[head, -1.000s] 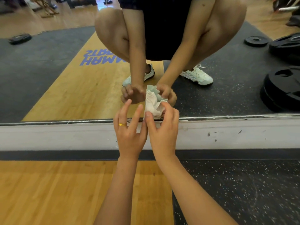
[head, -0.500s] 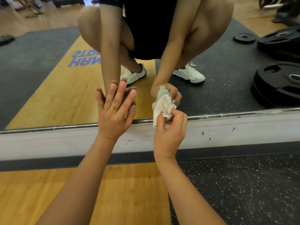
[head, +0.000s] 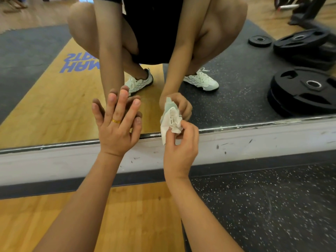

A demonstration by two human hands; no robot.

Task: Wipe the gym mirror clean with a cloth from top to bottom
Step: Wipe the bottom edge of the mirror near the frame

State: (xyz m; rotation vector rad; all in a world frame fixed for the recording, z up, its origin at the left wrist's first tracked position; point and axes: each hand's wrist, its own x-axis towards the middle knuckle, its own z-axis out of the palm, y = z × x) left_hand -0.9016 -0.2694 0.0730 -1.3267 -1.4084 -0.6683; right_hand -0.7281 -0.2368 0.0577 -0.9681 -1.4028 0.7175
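The right hand [head: 180,151] pinches a crumpled white cloth [head: 171,122] between thumb and fingertips, the other fingers curled loosely beneath it. The cloth sits above and ahead of that hand, toward the glass. Its wad is bunched at the top and a loose tail hangs down, so its long axis runs roughly up and down. It meets its own reflection at the very bottom of the mirror [head: 45,97], but whether it presses the glass or hangs just off it cannot be told.

The left hand [head: 116,124], wearing a gold ring [head: 116,121], is flat and spread, with straight fingers. The fingertips touch their reflections, so it appears to lean on the glass just left of the cloth. It holds nothing. The right hand is plainly the one that will wipe.

The cloth's tail hangs over the dark metal strip [head: 254,124] that edges the mirror below, and under that runs a scuffed white ledge [head: 254,144]. Only a narrow band of glass is left under the cloth, so the downward wipe looks close to its end here. The next move probably calls for a short push forward and a sweep along that lowest edge.

The person squats on a floor that is part wood [head: 136,215] and part speckled black rubber [head: 272,206]. Black weight plates [head: 305,93] show in the reflection at right.
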